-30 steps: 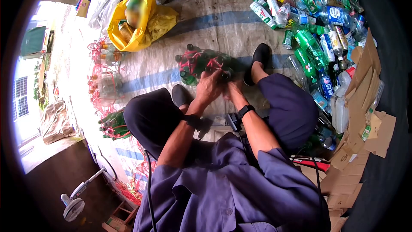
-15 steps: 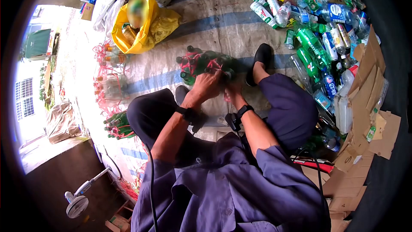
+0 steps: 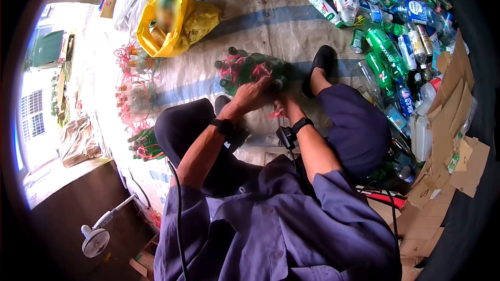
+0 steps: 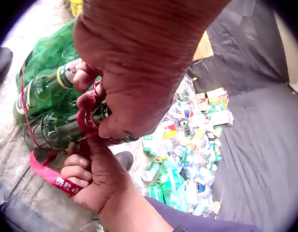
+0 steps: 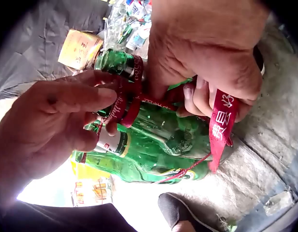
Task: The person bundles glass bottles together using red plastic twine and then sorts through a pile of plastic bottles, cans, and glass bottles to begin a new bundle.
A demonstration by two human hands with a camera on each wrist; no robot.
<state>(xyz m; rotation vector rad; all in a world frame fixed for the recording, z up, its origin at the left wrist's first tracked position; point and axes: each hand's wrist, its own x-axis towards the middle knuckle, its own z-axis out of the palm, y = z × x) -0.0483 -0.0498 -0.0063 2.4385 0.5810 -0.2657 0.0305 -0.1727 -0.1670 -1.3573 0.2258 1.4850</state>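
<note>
A bundle of green glass bottles [image 3: 250, 68] lies on the floor sheet between the person's feet, bound with red printed ribbon [image 5: 223, 121]. The left hand [image 3: 251, 95] pinches a loop of this ribbon around a bottle neck, thumb and fingertips close together in the right wrist view. Just beside it, the right hand [image 3: 289, 107] has its fingers curled round another stretch of the ribbon. A loose tail with white lettering hangs out of that fist in the left wrist view. Part of the loop is hidden behind the fingers.
More tied bottle bundles [image 3: 136, 93] stand along the left. A yellow bag [image 3: 172, 31] with items inside sits at the upper left. Loose bottles and cans [image 3: 385, 47] are heaped at the right beside cardboard [image 3: 442, 125]. Shoes [image 3: 324, 62] flank the bundle.
The right hand has drawn back from the bundle toward the person, with red ribbon now showing at its fingers. The left hand has stayed at the bottle necks.
</note>
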